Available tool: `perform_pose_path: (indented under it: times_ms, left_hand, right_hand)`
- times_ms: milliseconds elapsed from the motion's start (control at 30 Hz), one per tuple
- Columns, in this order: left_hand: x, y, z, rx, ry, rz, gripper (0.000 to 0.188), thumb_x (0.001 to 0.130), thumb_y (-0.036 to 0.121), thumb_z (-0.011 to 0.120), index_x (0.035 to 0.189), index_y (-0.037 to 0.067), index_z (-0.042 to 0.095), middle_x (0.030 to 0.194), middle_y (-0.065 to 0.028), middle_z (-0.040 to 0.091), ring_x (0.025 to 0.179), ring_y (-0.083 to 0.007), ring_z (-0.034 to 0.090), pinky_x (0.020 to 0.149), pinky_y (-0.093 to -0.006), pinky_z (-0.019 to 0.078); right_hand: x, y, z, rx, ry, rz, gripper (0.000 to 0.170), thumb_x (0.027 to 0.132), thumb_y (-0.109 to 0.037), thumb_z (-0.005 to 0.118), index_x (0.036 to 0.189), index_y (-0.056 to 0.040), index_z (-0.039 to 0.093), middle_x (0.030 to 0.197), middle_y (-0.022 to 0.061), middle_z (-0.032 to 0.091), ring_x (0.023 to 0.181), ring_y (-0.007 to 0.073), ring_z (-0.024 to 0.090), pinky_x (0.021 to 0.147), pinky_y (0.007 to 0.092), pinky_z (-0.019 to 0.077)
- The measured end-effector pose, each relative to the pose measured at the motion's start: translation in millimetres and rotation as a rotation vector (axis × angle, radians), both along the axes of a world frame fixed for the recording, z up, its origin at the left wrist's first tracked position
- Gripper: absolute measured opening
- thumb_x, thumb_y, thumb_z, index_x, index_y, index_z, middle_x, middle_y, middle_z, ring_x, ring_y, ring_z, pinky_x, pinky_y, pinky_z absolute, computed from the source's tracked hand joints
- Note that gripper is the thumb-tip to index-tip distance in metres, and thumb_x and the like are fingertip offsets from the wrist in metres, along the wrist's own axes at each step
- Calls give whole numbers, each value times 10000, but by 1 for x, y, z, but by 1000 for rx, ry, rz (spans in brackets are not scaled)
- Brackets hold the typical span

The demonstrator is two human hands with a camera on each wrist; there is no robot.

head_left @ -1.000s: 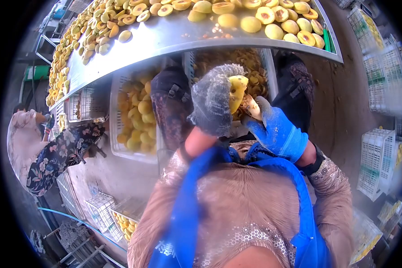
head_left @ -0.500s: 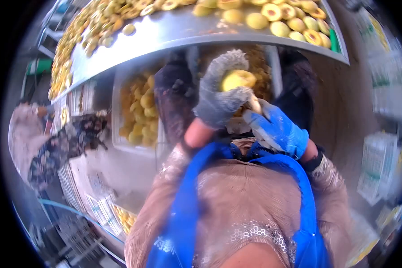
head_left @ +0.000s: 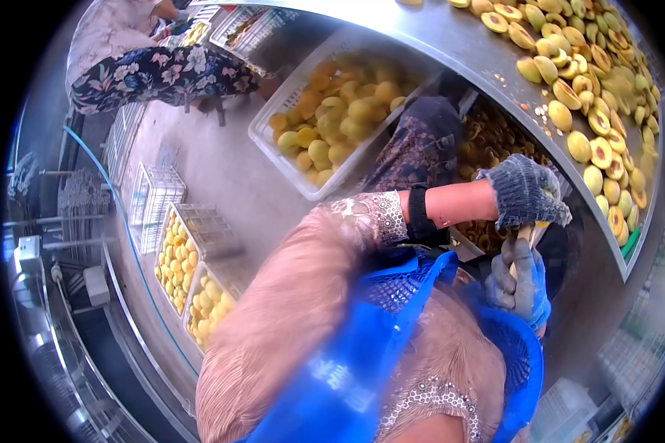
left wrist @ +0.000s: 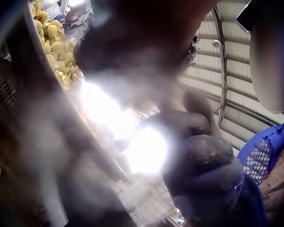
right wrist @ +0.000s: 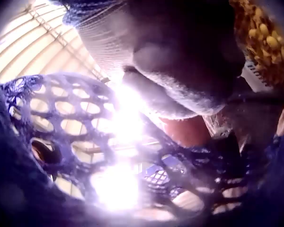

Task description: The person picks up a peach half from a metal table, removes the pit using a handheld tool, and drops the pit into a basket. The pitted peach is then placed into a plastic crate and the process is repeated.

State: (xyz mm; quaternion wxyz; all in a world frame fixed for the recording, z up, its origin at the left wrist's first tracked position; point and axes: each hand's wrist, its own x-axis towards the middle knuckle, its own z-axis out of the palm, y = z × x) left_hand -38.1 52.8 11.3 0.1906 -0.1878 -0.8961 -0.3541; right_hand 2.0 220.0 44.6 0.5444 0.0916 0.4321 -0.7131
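My left hand (head_left: pixel 524 193), in a grey knit glove, curls over a yellow fruit (head_left: pixel 543 224), of which only a sliver shows. Just below it, my right hand (head_left: pixel 521 284), in a blue glove with grey fingers, grips a pale handle (head_left: pixel 525 233); the tool's far end is hidden under the left hand. Strong glare and dark gloves fill both wrist views. Curled fingers of the right hand (left wrist: pixel 206 163) show in the left wrist view. Halved fruit (head_left: pixel 601 153) lies on the metal table (head_left: pixel 451 37) beyond the hands.
A white crate (head_left: pixel 273 144) of whole yellow fruit stands left of my knee. Under the table edge is a bin of brown-orange pieces (head_left: pixel 488 133). More fruit crates (head_left: pixel 171 255) stand on the floor at left, near a blue hose (head_left: pixel 129 229). Another person (head_left: pixel 155 74) sits at upper left.
The head view has turned, so the table and both hands stand further right. My left hand has rolled over, covering most of the fruit; my right hand still grips the handle.
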Motion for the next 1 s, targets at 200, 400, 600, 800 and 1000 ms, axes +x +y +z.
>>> perform_pose_path:
  times_ms: [200,400,600,800,1000]
  left_hand:
    - [5,-6,2,435,-101,119,249,804,424,550,836,226,698,798,-70,656,722,-290,632,606,-411,482]
    - [6,-16,2,107,176,-7,175,746,281,650,904,222,695,836,-51,647,728,-257,631,617,-330,511]
    - [2,-30,-13,106,308,-77,288,732,166,603,1017,151,641,899,-85,641,821,-263,626,715,-353,505]
    - [4,-28,1,257,562,339,249,729,185,611,975,153,637,869,-85,635,838,-226,615,701,-343,494]
    - [21,-160,-21,107,324,782,282,774,319,651,987,134,639,890,-45,643,893,-206,593,781,-340,486]
  right_hand:
    - [-3,-10,-14,-141,-39,23,243,946,-362,459,868,-132,455,482,-26,311,316,61,223,298,193,178]
    - [-1,-18,-4,-185,-116,40,260,954,-369,435,856,-129,417,479,-24,302,314,56,240,291,180,192]
    - [-9,-19,-27,-509,-317,165,299,957,-410,403,863,-127,379,466,-15,318,299,62,260,275,180,227]
    - [-5,-32,-17,-642,-360,144,309,971,-397,367,866,-107,381,469,-8,337,304,60,268,265,181,222]
    - [-18,-13,-45,-295,-133,116,297,969,-388,375,888,-105,415,490,-12,333,302,60,250,254,198,204]
